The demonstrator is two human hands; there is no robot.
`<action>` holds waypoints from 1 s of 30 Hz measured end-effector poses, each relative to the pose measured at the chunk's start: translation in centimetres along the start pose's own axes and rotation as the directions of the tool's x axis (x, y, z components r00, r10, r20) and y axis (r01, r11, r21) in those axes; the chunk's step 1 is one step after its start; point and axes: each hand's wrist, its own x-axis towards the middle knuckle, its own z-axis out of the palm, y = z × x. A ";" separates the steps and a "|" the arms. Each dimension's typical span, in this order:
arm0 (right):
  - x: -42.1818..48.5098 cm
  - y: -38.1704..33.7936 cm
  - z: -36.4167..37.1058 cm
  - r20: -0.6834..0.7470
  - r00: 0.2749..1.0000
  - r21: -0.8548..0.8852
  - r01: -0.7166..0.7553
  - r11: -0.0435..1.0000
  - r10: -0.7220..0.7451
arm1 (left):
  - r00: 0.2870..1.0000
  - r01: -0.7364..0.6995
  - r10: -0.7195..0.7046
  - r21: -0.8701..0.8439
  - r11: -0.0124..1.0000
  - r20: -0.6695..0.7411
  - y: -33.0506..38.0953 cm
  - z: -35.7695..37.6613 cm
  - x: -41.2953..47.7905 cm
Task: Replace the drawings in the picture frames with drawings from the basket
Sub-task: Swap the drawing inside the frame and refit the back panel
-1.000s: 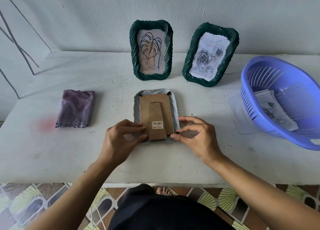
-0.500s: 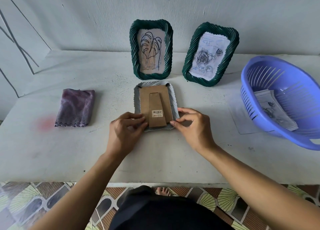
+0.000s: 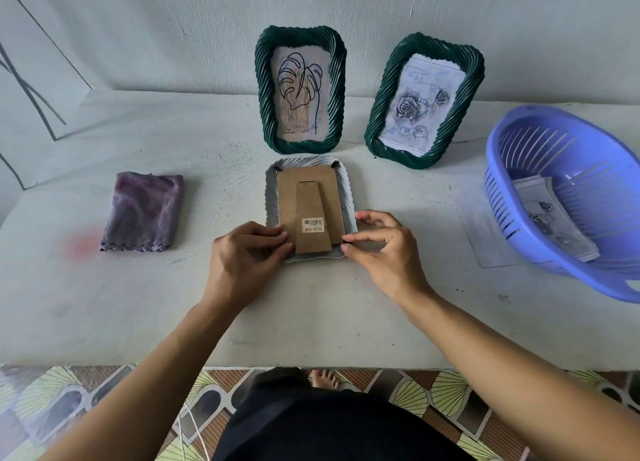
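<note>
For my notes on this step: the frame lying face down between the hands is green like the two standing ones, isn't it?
Not quite. The head view shows the face-down frame between the left hand and right hand is pale grey-white, with a brown cardboard back. Only the two standing frames are green.

Stuff I'm not really seeing from here

The face-down frame [image 3: 310, 207] is hiding its drawing, the basket [image 3: 568, 197] is running off the right edge, and the barcode sticker [image 3: 313, 225] print is too tiny.
</note>
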 end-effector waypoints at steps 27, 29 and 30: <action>0.7 -0.9 -0.1 -0.051 0.992 -0.049 -0.115 0.992 0.112 | 0.997 0.059 -0.059 0.000 0.998 0.046 0.3 -0.3 0.4; 0.8 -0.8 -0.3 -0.037 0.993 -0.065 -0.116 0.991 0.114 | 0.997 0.064 -0.064 -0.007 0.998 0.051 0.3 -0.3 0.4; 0.8 -0.9 -0.4 -0.029 0.993 -0.073 -0.115 0.991 0.113 | 0.996 0.069 -0.068 -0.015 0.997 0.055 0.3 -0.4 0.4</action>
